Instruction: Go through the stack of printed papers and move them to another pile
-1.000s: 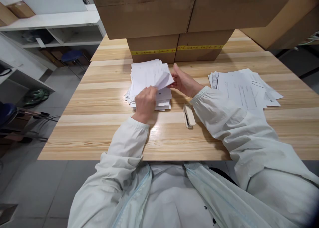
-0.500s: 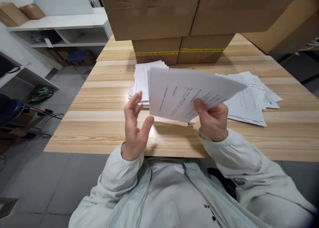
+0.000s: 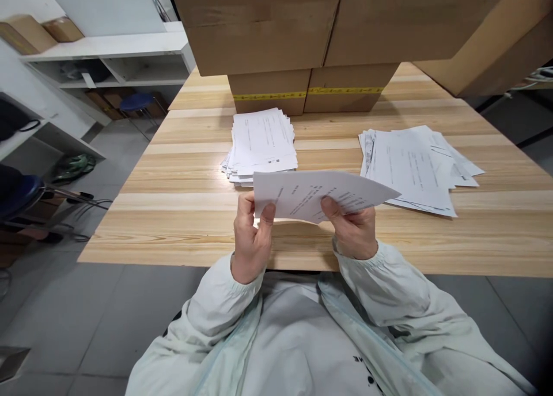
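Note:
A printed sheet of paper (image 3: 302,195) is held up above the front part of the table, its right side curving away. My left hand (image 3: 254,234) is closed on its left edge, thumb on the near face and fingers behind. My right hand (image 3: 352,226) grips the lower right part, thumb pressed over the print. Whether more than one sheet is in my hands, I cannot tell. Beyond the held paper on the left lies a stack of printed sheets (image 3: 263,139). Off to the right, a looser, fanned pile of papers (image 3: 415,165) rests on the wood.
Large cardboard boxes (image 3: 263,27) are stacked at the back of the wooden table (image 3: 164,211). Another cardboard box (image 3: 492,44) stands at the far right. Left of the table are a white shelf unit (image 3: 116,45), blue stools (image 3: 136,102) and cables on the floor.
My left hand has gone from open beside the paper to closed on its left edge. The paper has been lowered and tilted flatter, and my right hand has moved slightly left with it.

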The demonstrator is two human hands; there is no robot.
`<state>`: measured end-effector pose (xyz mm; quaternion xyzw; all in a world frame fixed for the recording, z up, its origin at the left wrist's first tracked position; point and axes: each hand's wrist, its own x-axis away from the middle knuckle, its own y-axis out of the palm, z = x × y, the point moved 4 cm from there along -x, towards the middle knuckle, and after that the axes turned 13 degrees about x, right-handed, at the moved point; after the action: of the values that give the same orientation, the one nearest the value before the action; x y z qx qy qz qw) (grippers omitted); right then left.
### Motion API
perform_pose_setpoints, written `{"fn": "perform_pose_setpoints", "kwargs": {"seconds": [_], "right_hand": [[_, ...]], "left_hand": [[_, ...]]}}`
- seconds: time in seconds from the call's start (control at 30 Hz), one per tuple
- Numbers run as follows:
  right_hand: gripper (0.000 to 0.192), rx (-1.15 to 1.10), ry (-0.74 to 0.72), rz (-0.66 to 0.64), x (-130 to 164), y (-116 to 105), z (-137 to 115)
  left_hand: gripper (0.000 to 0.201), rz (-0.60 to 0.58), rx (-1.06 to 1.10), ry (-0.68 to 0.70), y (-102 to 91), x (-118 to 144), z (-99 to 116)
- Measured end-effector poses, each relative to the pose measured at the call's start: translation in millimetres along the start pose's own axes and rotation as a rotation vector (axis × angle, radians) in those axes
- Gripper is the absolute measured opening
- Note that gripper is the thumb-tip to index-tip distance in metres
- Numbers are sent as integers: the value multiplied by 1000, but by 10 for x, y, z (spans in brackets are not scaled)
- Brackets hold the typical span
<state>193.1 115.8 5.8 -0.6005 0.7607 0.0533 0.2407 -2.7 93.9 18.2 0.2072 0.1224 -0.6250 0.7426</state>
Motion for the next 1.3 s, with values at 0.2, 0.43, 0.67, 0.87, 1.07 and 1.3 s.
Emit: {"fn": "perform_pose_setpoints", "kwargs": {"seconds": [0.2, 0.43, 0.67, 0.87, 1.07, 1.3], "right_hand": [[25, -21, -2, -89, 30, 20, 79], [31, 132, 20, -140, 112, -143, -18], [30, 366, 401, -210, 417, -964, -47], [43, 291, 726, -244, 832, -1382, 375], [52, 156, 870, -418, 842, -1467, 506], [57, 61, 868, -530, 615, -1390, 612]], "left_hand": [[23, 36, 7, -83, -40, 69, -131], [29, 20, 117, -280, 11, 212, -38], [50, -320, 437, -852, 457, 665, -30], [86, -439, 164, -890, 611, 960, -270], [29, -583, 267, -1030, 734, 1073, -261], [31, -571, 336, -1134, 765, 1103, -226]]}}
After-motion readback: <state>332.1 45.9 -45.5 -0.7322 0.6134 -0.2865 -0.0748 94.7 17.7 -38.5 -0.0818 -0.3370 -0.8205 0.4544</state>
